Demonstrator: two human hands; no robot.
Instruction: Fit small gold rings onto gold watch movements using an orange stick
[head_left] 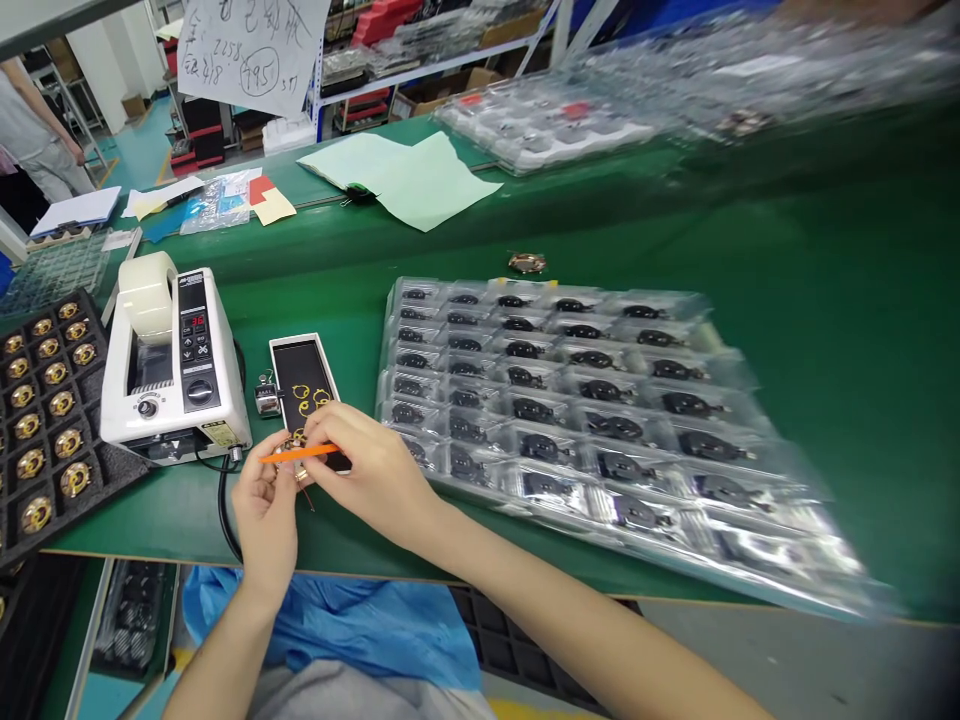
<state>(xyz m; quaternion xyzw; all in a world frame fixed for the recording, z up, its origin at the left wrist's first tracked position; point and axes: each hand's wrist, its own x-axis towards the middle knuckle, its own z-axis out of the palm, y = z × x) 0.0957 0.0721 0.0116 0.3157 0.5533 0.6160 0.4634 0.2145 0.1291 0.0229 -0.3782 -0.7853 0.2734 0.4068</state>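
Observation:
My left hand [264, 508] is closed around a small gold-and-metal part [302, 476], mostly hidden by the fingers, with a thin wire hanging below it. Pinched in my right hand [382, 478] is a slim orange stick [298, 454], its length lying across the part and over the left fingertips. Both hands meet above the near end of a white-rimmed box [328, 358] with a black inside, where several yellow rings [301, 392] lie. A small metal tally counter [267, 396] stands against the box's left side.
A white tape dispenser [176, 370] stands left of the box, its cable running down. Beyond it lies a black foam tray [97, 385] of gold round parts. Clear plastic trays [495, 505] with black parts cover the right. A loose round metal part [527, 263] lies behind them.

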